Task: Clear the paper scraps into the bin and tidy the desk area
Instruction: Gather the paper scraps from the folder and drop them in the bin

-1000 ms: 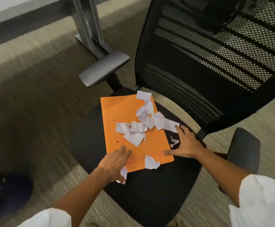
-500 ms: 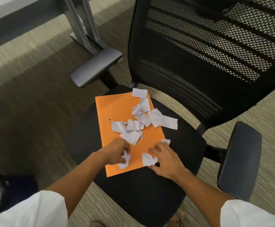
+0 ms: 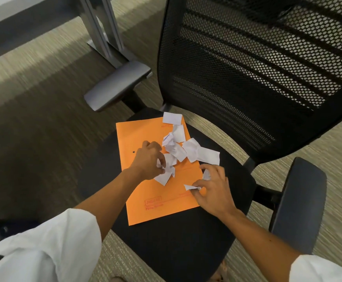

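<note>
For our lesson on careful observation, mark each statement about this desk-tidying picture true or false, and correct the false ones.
1. The orange envelope lies on the seat of the black chair. True.
2. The left hand rests idle on the carpet. False: it grips white paper scraps on the envelope.
3. The right hand pinches a small scrap. True.
4. All the scraps are already in a bin. False: they lie on the envelope, and no bin is visible.
5. The chair has a solid wooden backrest. False: the backrest is black mesh.
</note>
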